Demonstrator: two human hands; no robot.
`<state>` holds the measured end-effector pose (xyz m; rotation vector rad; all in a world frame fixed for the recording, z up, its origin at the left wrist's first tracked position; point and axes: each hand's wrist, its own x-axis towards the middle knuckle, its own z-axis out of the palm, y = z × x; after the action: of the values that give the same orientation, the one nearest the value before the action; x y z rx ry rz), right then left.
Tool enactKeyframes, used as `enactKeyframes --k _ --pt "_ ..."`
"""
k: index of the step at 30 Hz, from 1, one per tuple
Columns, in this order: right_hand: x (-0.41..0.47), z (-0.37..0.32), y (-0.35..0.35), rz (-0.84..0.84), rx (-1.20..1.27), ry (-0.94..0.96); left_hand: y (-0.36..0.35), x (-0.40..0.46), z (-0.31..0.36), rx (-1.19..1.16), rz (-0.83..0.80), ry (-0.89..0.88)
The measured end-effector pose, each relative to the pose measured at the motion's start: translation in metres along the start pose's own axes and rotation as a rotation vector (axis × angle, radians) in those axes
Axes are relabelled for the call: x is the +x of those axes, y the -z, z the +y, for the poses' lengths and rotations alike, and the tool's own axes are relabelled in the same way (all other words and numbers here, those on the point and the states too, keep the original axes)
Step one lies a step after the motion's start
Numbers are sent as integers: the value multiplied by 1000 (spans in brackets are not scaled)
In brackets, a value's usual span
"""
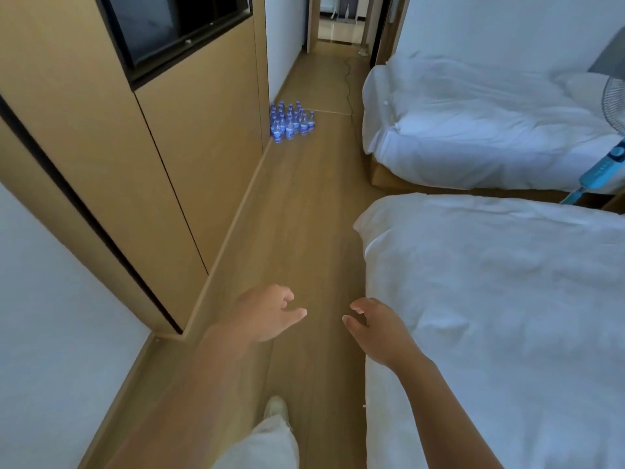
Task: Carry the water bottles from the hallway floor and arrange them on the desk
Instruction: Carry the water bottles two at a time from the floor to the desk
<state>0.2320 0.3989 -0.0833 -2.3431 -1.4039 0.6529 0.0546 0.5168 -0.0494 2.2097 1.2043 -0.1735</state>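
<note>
Reaching forward, the left hand (267, 313) and right hand (375, 328) hang loosely curled, holding nothing. Clustered water bottles (291, 122) stand upright on the floor (304, 211) ahead, beside the wall; probably heavy, slippery plastic, best gripped mid-body.

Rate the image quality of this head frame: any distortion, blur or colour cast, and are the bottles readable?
Head view: wide-angle bending, the wall panels lean and bow; dim, bluish cast on the beds; both empty hands, left hand and right hand, slightly soft, forearms smeared near the bottom edge; water bottles small and far, labels unreadable, count uncertain.
</note>
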Motion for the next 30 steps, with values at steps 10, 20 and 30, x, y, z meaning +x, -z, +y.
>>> enactKeyframes --k 10,20,30 --pt "189 -32 50 18 28 -39 119 180 1 -39 -3 -10" --pt "372 -8 91 11 47 -49 171 366 20 -24 -9 21" --pt "582 29 184 -17 -3 6 231 569 84 -53 42 44"
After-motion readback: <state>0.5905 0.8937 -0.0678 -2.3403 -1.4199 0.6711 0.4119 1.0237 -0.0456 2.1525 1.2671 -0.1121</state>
